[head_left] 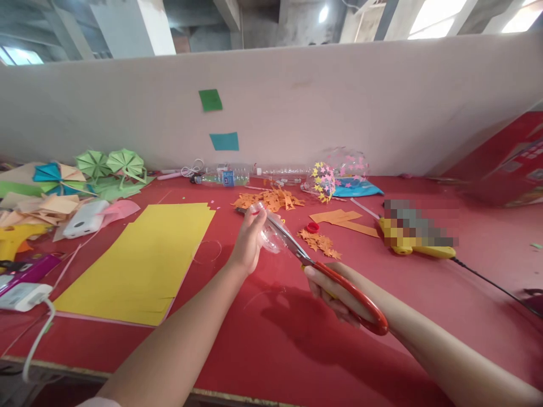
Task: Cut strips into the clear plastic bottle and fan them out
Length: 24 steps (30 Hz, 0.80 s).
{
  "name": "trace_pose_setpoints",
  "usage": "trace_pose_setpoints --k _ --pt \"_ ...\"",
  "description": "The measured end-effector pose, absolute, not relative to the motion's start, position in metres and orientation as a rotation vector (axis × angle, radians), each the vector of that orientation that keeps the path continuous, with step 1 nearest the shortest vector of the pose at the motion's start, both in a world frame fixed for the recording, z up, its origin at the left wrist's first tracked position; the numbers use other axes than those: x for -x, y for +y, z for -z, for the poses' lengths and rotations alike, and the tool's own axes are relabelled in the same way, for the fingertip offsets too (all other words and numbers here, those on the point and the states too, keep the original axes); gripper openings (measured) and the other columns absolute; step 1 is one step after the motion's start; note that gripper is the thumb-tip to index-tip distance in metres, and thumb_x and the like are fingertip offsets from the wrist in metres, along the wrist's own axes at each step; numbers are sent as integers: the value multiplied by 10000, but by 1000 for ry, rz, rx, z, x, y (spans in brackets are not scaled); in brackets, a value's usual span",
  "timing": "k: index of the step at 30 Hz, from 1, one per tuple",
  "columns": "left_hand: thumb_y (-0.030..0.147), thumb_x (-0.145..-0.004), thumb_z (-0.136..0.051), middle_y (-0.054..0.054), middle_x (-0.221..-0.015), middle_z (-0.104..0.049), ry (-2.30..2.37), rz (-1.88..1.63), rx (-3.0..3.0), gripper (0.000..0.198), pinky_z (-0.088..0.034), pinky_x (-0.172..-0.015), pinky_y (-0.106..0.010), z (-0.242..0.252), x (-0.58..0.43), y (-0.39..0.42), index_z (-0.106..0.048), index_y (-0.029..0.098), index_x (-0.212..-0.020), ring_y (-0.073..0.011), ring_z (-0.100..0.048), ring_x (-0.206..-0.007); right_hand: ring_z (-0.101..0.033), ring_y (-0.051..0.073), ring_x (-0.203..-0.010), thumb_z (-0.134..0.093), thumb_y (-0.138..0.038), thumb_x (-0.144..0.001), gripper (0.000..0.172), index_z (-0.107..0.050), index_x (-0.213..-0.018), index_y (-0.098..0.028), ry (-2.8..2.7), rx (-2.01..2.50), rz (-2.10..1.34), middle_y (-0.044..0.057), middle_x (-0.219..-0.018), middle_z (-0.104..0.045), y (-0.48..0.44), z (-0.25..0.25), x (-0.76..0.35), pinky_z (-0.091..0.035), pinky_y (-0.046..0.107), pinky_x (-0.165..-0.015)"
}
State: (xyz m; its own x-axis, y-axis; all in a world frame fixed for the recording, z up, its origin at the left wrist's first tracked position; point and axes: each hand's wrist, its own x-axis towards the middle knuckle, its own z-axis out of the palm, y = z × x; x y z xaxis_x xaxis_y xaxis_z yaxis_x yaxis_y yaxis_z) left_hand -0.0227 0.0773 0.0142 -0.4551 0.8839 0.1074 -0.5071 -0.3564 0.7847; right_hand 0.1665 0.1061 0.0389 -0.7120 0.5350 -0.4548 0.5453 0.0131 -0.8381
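"so, where is the clear plastic bottle piece [271, 238]?"

"held up over the red tabletop [246, 350], in the left hand [250, 240], whose thumb and fingers are clamped on it."

"and the right hand [326, 282]?"

"its fingers are wrapped round the handles of the red-handled scissors [335, 272]; the blades reach the plastic, though one cannot tell whether they bite into it."

"what lies just beyond?"

"a red bottle cap [313, 227] sits beside a small heap of orange paper stars [320, 243], with orange paper strips [339, 216] behind them."

"and to either side?"

"yellow paper sheets [144, 254] lie flat at the left; at the right rests a yellow corded tool [424, 250], part of it hidden by pixelation."
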Motion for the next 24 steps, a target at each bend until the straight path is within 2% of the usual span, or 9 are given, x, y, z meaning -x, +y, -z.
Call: trace_pose_setpoints --k 4,7,10,15,24 --pt "409 -782 -660 -66 -905 -691 885 -1966 -656 288 -430 -943 -424 -17 31 80 -552 197 -945 -248 -636 -1024 -377 62 -303 -483 -740 -770 554 -479 -668 -195 2294 -1137 1808 -85 -391 -411 109 -37 -169 -330 199 -356" --pt "440 -825 -596 -57 -925 -682 882 -2052 -521 262 -437 -934 -414 -21 45 82 -561 206 -936 -229 -632 -1011 -396 68 -361 -532 -749 -723 563 -441 -643 -200 2414 -1101 1691 -68 -446 -441 110 -41 -170 -315 204 -388" --pt "468 -849 -540 -58 -857 -667 836 -2068 -444 282 -468 -882 -382 -24 57 81 -587 189 -863 -201 -651 -889 -400 77 -419 -501 -759 -740 580 -374 -608 -208 2576 -1088 1533 -64 -464 -420 112 -45 -172 -308 217 -440" --pt "392 -862 -524 -52 -759 -658 810 -2057 -409 259 -508 -760 -331 -25 66 80 -590 170 -748 -168 -648 -737 -386 89 -431 -480 -720 -798 553 -350 -616 -215 2608 -1042 1359 -59 -464 -405 117 -46 -175 -263 240 -454" --pt "415 -900 -458 -74 -774 -682 867 -2030 -439 331 -512 -776 -357 -20 64 83 -622 164 -759 -194 -662 -774 -362 75 -421 -540 -704 -783 548 -352 -630 -212 2517 -1083 1416 -73 -481 -378 115 -47 -172 -242 225 -446"
